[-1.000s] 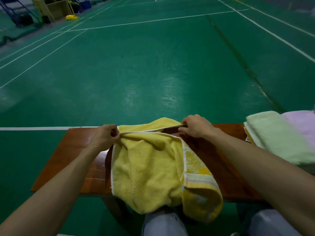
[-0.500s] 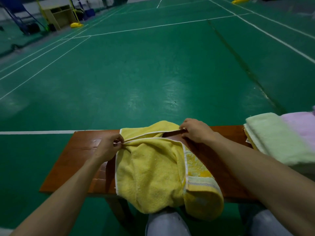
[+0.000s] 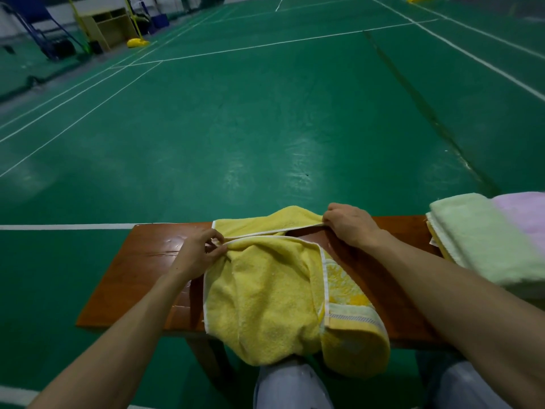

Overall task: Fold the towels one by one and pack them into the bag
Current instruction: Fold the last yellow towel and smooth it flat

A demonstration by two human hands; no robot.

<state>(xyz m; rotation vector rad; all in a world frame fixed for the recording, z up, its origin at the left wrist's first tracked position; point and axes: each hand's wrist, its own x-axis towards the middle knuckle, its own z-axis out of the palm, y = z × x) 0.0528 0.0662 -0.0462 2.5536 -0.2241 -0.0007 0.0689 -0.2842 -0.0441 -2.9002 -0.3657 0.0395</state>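
Mid-fold on the yellow towel (image 3: 265, 290), which lies on the counter (image 3: 141, 276) with its near end drooping off the edge over the knees (image 3: 292, 385). The 2 hands are apart, each clamped on cloth: left hand (image 3: 197, 255) pinches the white-trimmed far-left corner, right hand (image 3: 351, 225) grips the far edge further right. Next, I reckon, both edges need lining up flat; folded green towel (image 3: 483, 240) waits at right, no bag in view.
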